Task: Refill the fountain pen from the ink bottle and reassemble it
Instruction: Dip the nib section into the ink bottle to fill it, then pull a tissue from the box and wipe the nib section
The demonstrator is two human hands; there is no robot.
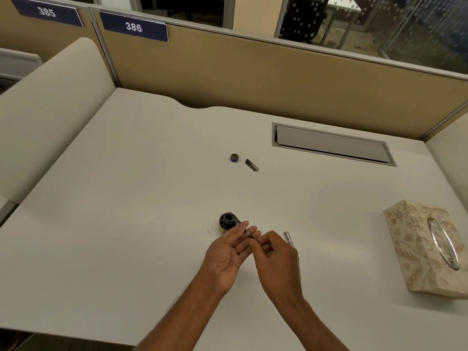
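A small dark ink bottle [226, 221] stands uncapped on the white desk, just beyond my hands. My left hand [229, 252] holds the thin pen section with its converter [247, 231], whose front end slants toward the bottle's mouth. My right hand [274, 257] pinches the rear end of that same part. A silver pen barrel [288, 238] lies on the desk just behind my right hand. Farther back lie the bottle's round cap [234, 157] and the dark pen cap [251, 165].
A patterned tissue box [428, 247] sits at the right edge of the desk [126, 198]. A recessed grey cable hatch [331, 144] is at the back right. Tan partition panels close off the back and left.
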